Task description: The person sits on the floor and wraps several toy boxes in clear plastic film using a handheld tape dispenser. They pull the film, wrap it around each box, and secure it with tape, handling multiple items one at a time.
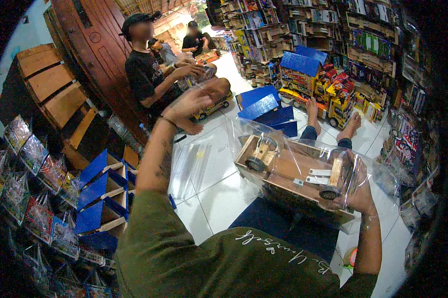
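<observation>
A wooden toy truck (pixel 289 168) lies over my lap with its underside up, showing black wheels, bare wood and pale metal-looking strips. Clear plastic wrap (pixel 238 136) surrounds it and sticks out past both ends. My right hand (pixel 359 192) grips the truck and the plastic at the right end, thumb on the near side. Away from the truck, my left hand (pixel 191 103) is raised at the upper left, in front of a seated person's legs. Its fingers look stretched out and slightly blurred, with nothing visible in them.
Flat clear plastic sheets (pixel 190 166) lie on the white tiles. Blue panels (pixel 266 107) and finished yellow toy trucks (pixel 337 99) stand ahead near my feet. Blue wooden boxes (pixel 104 198) and wrapped toys (pixel 40 211) crowd the left. A person (pixel 147 74) sits ahead left; stacked toys line the right.
</observation>
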The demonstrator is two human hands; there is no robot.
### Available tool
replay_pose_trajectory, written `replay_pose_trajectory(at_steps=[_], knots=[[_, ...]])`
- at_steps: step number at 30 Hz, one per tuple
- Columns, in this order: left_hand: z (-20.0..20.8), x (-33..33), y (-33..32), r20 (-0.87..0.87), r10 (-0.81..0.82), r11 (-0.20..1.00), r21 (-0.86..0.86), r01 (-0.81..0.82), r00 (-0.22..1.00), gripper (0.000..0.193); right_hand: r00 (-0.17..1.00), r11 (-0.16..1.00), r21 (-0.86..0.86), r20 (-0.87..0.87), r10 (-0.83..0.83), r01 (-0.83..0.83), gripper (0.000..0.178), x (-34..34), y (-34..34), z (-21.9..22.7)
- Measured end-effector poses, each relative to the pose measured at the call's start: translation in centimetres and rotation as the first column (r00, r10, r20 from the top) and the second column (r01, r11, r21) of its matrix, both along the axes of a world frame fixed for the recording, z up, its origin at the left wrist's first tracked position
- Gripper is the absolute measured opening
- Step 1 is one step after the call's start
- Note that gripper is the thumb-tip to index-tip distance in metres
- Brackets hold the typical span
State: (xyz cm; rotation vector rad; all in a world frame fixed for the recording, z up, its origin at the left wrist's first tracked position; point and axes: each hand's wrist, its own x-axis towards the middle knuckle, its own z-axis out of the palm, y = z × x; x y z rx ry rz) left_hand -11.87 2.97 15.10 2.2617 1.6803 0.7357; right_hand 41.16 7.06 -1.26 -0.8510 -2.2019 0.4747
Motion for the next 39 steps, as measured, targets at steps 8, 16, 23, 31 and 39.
replay_pose_trajectory(at_steps=[8,16,23,31,39], knots=[[-11.5,9.9,1.5,0.514,-0.023,0.96,0.252,-0.125,0.857,0.041,0.998,0.997,-0.059,-0.037,0.057,-0.059,0.129,-0.5,-0.4,1.0],[-13.5,10.6,1.5,0.351,0.331,0.725,0.5,-0.474,0.876,0.04,0.988,0.983,-0.17,-0.147,0.045,-0.07,0.12,0.5,-0.6,2.2],[-11.7,10.5,2.1,0.22,0.373,0.752,0.496,-0.433,0.901,0.047,0.992,0.993,-0.118,-0.127,-0.024,0.009,0.117,1.5,-0.5,2.5],[-13.8,9.0,2.5,0.552,-0.002,0.968,0.211,-0.137,0.834,0.015,0.982,0.977,-0.214,-0.185,-0.021,-0.019,0.125,2.1,-0.4,2.1],[-15.8,7.9,3.2,0.47,0.228,0.862,0.309,-0.401,0.853,0.03,0.98,0.976,-0.216,-0.198,-0.01,-0.034,0.12,1.6,-0.1,3.4]])
